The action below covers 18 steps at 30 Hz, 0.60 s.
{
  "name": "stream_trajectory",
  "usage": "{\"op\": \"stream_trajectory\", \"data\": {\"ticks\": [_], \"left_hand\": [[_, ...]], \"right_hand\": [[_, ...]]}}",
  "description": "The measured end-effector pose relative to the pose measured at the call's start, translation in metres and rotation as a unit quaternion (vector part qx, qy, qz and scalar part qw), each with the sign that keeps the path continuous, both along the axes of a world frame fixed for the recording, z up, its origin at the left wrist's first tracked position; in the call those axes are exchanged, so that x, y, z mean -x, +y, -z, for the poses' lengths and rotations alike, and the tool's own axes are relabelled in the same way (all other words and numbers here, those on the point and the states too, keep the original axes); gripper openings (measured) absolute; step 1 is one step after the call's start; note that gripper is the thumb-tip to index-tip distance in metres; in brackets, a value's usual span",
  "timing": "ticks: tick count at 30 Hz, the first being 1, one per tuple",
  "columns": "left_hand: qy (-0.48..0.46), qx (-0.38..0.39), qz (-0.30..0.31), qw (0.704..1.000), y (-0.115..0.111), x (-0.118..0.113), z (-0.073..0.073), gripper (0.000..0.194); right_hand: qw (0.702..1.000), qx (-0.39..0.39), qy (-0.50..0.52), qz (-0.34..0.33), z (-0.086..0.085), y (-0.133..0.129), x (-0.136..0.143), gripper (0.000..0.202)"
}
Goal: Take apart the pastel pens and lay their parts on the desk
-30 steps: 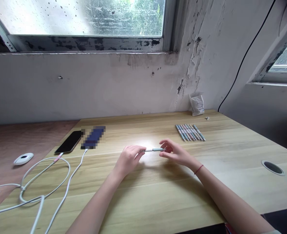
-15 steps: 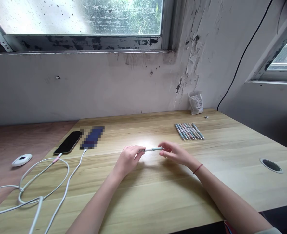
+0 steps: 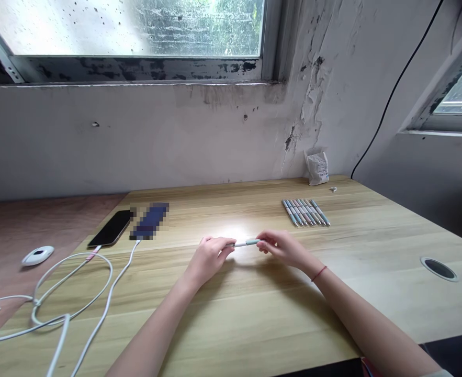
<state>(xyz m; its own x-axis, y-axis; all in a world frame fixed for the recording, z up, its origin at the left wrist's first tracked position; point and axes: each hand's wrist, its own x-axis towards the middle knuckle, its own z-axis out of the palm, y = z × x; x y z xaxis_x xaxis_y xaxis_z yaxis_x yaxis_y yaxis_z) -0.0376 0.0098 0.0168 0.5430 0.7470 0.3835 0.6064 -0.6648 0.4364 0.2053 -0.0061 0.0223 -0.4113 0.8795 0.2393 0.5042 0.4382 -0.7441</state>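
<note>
Between my two hands a slim pen (image 3: 246,243), white with a pale green section, is held level just above the desk. The fingers of my left hand (image 3: 210,257) pinch its left end. My right hand (image 3: 280,246) is closed on the green right end, thumb and fingertips pressed together there; the very tip is hidden by them. Farther back to the right, a row of several similar pens (image 3: 305,212) in pastel colours lies side by side on the desk.
To the left lie a black phone (image 3: 111,229), a pixelated blue device (image 3: 150,221), looped white cables (image 3: 107,303) and a white mouse-shaped object (image 3: 37,255). A crumpled white packet (image 3: 317,168) leans near the wall. A round cable hole (image 3: 438,268) is at the right of the wooden desk (image 3: 254,314).
My right fingers have closed onto the pen's right end, where they were slightly apart before. My left hand keeps its grip. The whole view has shifted slightly.
</note>
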Motion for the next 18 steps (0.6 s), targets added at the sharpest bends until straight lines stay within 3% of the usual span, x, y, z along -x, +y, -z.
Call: {"op": "stream_trajectory", "data": {"ticks": [9, 13, 15, 18], "left_hand": [[0.028, -0.029, -0.019, 0.999, -0.004, -0.004, -0.002, 0.021], [-0.058, -0.077, -0.204, 0.974, -0.008, -0.011, -0.009, 0.034], [-0.134, 0.010, -0.251, 0.959, -0.008, -0.015, -0.010, 0.046], [-0.288, 0.228, -0.185, 0.911, -0.010, -0.023, -0.010, 0.064]], "right_hand": [[0.997, -0.041, -0.047, 0.036, 0.004, 0.001, 0.001, 0.028], [0.993, -0.028, 0.062, 0.100, 0.003, -0.004, 0.012, 0.032], [0.982, -0.014, 0.134, 0.129, 0.004, -0.007, 0.021, 0.032], [0.968, 0.009, 0.213, 0.134, 0.008, -0.014, 0.036, 0.031]]}}
